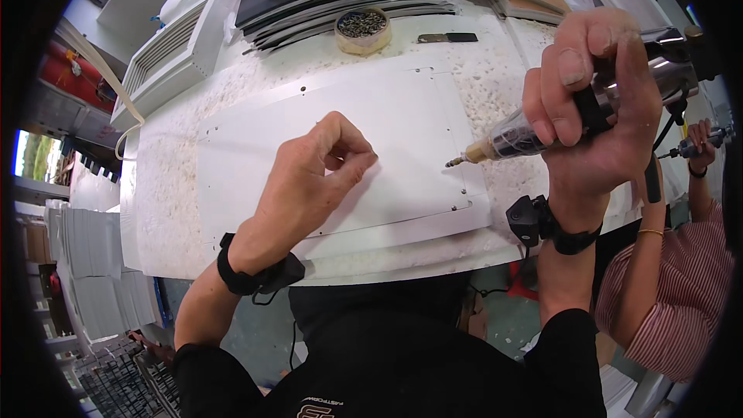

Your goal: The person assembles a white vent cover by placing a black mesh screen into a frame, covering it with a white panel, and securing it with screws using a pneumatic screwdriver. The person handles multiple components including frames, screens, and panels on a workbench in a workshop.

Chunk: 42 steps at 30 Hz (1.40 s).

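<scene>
A white flat panel [255, 135] lies on the worn, speckled table, with small screws or holes along its edges. Over the panel's middle, my left hand [313, 170] is pinched, thumb against fingertips; whatever it may hold is too small or hidden to name. My right hand [600, 101] is wrapped around a power screwdriver [515, 133] with a see-through front sleeve and brass-coloured nose. Its bit points left, just above the panel's right part, and a small dark piece shows at the tip. I cannot tell whether the tip touches the panel.
Beyond the panel stand a round tub [364, 48] of screws and a flat black-handled tool [449, 38]. Dark sheets [348, 0] are stacked behind them. A white louvred frame [166, 58] rests at the far left. On the right, a co-worker's hand [700, 147] holds another power tool.
</scene>
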Available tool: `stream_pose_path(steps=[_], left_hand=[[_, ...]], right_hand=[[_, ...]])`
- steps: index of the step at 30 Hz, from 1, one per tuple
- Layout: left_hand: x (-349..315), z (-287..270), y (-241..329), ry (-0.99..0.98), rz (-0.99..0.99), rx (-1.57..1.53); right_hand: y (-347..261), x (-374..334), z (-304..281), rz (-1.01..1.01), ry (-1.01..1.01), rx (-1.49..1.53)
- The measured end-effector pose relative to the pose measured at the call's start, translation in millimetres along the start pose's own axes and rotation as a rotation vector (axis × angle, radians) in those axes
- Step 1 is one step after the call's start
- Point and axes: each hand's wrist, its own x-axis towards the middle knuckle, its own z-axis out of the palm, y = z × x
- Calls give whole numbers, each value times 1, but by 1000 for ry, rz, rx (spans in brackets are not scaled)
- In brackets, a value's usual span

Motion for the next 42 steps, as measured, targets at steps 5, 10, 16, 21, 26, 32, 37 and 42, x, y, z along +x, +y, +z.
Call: stream_pose_path(steps=[5, 10, 16, 21, 26, 32, 37, 42], left_hand=[[-11, 24, 5, -126, -267, -643], [-13, 32, 0, -139, -383, -899], [-12, 32, -5, -153, -398, -939], [-11, 31, -5, -172, -402, -943], [-11, 30, -3, -197, -409, -927], [-9, 30, -2, -213, -399, -916], [-10, 35, -4, -171, -365, -903], [1, 41, 6, -146, -232, -565]], right_hand=[[-4, 6, 7, 60, 29, 97], [5, 5, 4, 18, 7, 207], [9, 5, 4, 22, 12, 192], [10, 4, 4, 24, 14, 190], [10, 4, 3, 22, 8, 196], [11, 3, 3, 15, 17, 207], [13, 2, 6, 16, 48, 214], [12, 7, 5, 23, 46, 131]])
